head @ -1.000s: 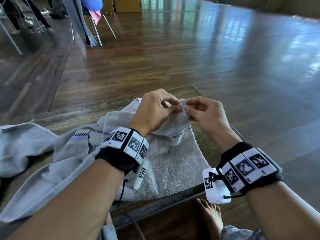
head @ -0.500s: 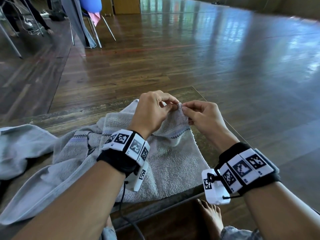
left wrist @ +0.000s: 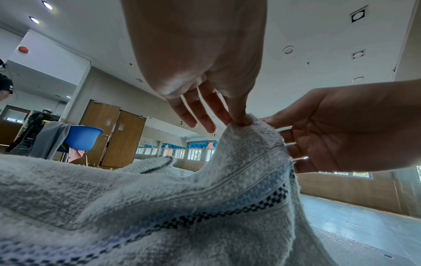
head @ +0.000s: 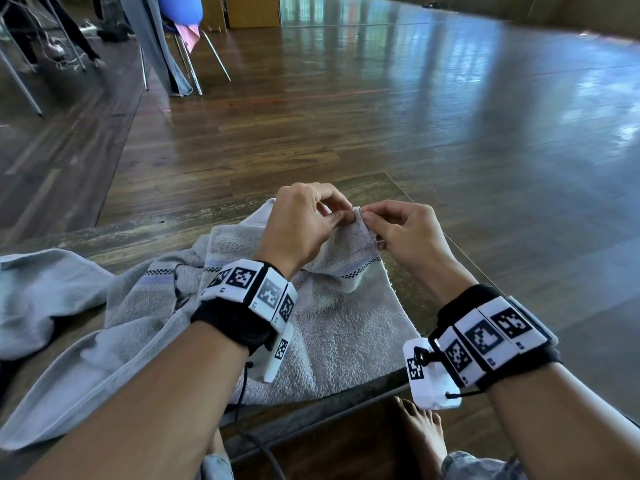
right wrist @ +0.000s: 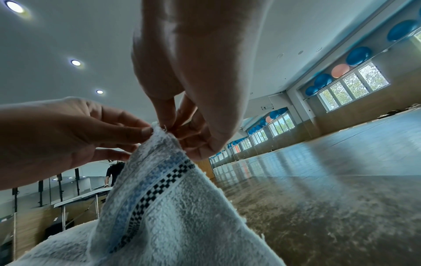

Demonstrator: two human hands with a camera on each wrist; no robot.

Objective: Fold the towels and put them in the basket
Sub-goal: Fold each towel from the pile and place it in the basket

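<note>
The right hand (right wrist: 193,86) pinches the raised corner of the grey towel (right wrist: 173,207); the left hand (right wrist: 68,136) pinches it from the other side, above the tabletop (right wrist: 330,207).

Wooden table (head: 398,188), worn top, stands on a glossy plank floor (head: 450,116). A chair with a blue seat (head: 178,8) is at far left, grey cloth (head: 152,39) draped over it and a pink cloth (head: 189,31) hanging beneath. Wooden double doors (left wrist: 116,136) are behind it. Blue and pink exercise balls (right wrist: 358,55) line the wall above the windows (right wrist: 353,86). Recessed ceiling lights (right wrist: 75,62) are lit. A bare foot (head: 422,431) rests under the table edge.
</note>
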